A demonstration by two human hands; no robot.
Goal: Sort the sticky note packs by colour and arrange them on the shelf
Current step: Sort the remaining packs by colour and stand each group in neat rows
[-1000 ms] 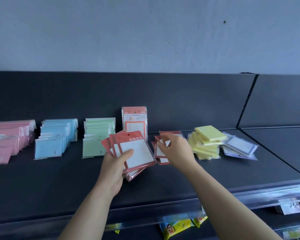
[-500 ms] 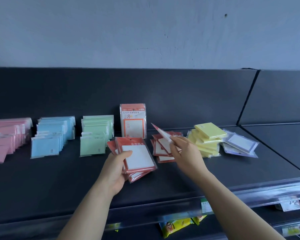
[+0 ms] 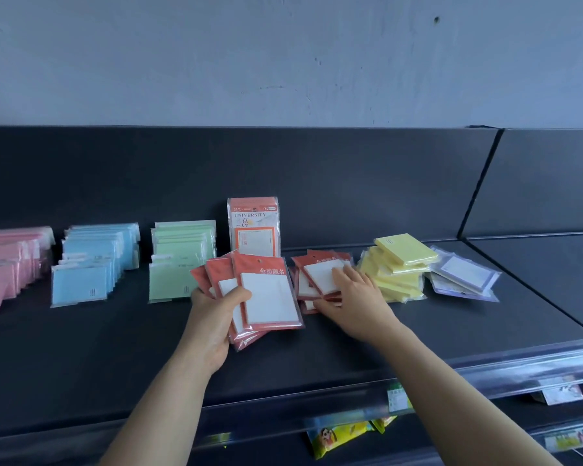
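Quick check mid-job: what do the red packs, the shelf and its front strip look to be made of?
Red packs: white paper pads on red card, in clear glossy plastic sleeves; sheen and sleeve edges show past the card. Shelf: dark matte board, probably painted metal, though the look leaves it open. Front strip: clear glossy plastic, by its light streaks and the labels behind it.

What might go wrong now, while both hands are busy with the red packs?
The left hand grips the fanned red packs only at their lower end, so one may slip out. The right hand rests on the loose red pile, close beside the uneven yellow stack; a sideways pull could topple it.
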